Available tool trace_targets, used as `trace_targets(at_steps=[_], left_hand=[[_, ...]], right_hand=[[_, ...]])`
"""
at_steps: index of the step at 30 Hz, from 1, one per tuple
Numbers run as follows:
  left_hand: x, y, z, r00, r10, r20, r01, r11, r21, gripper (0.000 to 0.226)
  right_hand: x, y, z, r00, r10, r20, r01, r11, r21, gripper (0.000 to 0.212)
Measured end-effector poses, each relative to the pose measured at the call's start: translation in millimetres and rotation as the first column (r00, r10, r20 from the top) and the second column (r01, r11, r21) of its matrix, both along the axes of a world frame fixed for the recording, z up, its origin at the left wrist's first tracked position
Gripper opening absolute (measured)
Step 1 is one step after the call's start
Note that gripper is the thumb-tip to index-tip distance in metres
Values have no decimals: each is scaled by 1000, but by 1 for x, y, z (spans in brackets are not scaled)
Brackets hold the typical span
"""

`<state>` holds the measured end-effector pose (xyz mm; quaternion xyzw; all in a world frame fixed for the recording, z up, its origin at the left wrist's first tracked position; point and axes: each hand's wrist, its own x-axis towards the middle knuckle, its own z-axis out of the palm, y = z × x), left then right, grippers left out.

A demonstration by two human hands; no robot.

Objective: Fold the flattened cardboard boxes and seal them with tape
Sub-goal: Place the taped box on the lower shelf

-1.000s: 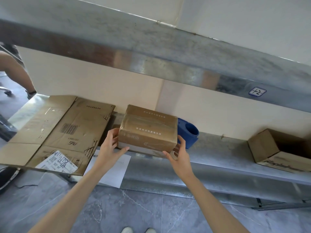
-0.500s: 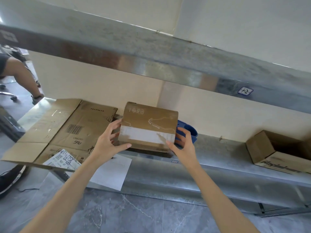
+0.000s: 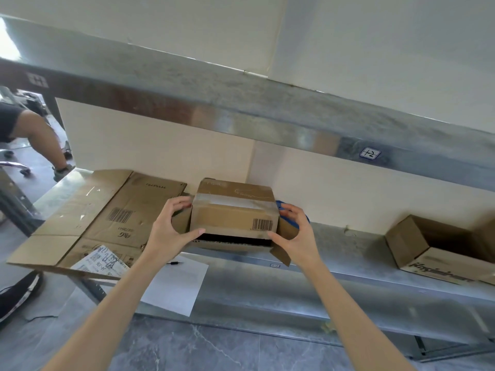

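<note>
Turning the small cardboard box [image 3: 233, 214] has brought a new face forward: the taped seam now lies on top and an untaped end, flaps ajar with a dark gap, faces the person. It rests at the bench [image 3: 348, 266] front edge, mid-length. The left hand [image 3: 167, 231] and right hand [image 3: 296, 238] each have their grip closed on its sides. Judgement: that end awaits folding and tape; the blue tape dispenser [image 3: 293, 223] sits just behind, the flattened carton [image 3: 107, 215] lies leftward
</note>
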<state>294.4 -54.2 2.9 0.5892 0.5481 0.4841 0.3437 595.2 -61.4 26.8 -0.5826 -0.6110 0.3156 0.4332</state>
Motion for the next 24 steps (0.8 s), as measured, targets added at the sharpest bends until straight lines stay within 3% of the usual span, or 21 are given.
trace_targets(at_steps=[10,16,24], left_hand=[[7,-1,9,996,91,0,-91,996,-17,68],[11,-5,8,999,27,28,-25,998,-55,74],[7,-11,6,988,-136,76,146,979,-139,87]], right_hand=[[2,-2,7,1000,-1,5,1,999,52,96],[4,2,9,998,-53,31,51,997,51,78],[4,11,8,992,-120,36,122,990,-65,44]])
